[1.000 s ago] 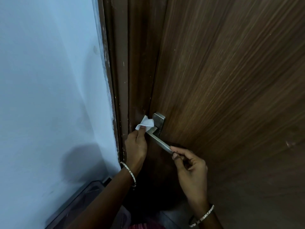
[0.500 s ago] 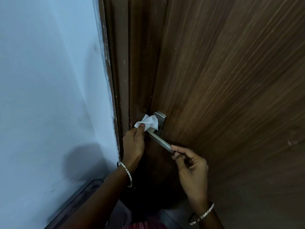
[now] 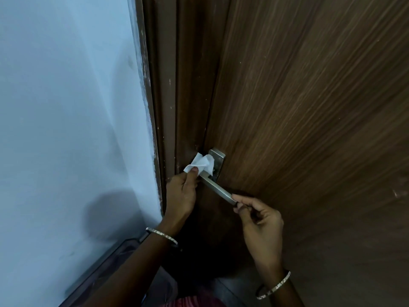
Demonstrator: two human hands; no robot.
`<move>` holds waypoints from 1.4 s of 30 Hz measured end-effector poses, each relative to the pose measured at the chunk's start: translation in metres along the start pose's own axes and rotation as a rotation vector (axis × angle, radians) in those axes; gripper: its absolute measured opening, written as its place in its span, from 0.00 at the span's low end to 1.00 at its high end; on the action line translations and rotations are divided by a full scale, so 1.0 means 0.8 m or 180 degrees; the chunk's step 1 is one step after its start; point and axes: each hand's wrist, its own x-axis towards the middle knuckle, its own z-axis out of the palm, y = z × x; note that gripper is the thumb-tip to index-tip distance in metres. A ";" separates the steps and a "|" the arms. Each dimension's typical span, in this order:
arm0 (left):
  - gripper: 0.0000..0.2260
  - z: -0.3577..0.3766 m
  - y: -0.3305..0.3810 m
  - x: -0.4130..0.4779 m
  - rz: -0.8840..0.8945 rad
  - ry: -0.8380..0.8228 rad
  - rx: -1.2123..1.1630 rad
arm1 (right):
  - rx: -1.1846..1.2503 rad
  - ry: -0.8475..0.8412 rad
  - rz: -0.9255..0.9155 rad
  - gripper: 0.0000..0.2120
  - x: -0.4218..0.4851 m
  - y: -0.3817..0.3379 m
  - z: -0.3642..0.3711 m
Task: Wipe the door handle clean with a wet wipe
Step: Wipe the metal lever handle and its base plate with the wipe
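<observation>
A silver lever door handle (image 3: 218, 189) with a square back plate (image 3: 218, 160) is mounted on the dark brown wooden door (image 3: 309, 107). My left hand (image 3: 182, 193) pinches a crumpled white wet wipe (image 3: 201, 163) and holds it against the handle's inner end, where the lever meets the plate. The wipe covers the plate's left part. My right hand (image 3: 259, 220) pinches the lever's free end between thumb and fingertips. A thin bangle circles each wrist.
The brown door frame (image 3: 163, 107) runs upright just left of the handle, with a pale blue wall (image 3: 66, 129) beyond it. A dark clear plastic bin (image 3: 106, 269) sits low against the wall. Red striped cloth (image 3: 194, 301) shows at the bottom edge.
My left hand has pushed the wipe slightly up and to the right, further onto the back plate. My right hand has kept its hold on the lever's end.
</observation>
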 end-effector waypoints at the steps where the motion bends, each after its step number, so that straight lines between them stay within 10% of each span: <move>1: 0.14 0.001 -0.001 0.002 -0.0013 -0.0020 -0.0029 | 0.0001 0.0007 0.0002 0.20 0.000 0.000 0.000; 21: 0.11 -0.016 -0.010 0.006 -0.1461 -0.0289 -0.1674 | 0.0127 -0.0142 0.0209 0.14 0.005 0.003 -0.002; 30: 0.16 -0.010 -0.002 -0.010 0.1475 -0.0136 0.1584 | 0.0068 -0.0128 0.0181 0.13 0.005 0.005 -0.002; 42: 0.19 -0.018 -0.010 -0.004 0.2754 -0.0509 0.3308 | 0.0083 -0.0121 0.0192 0.16 0.000 0.006 -0.002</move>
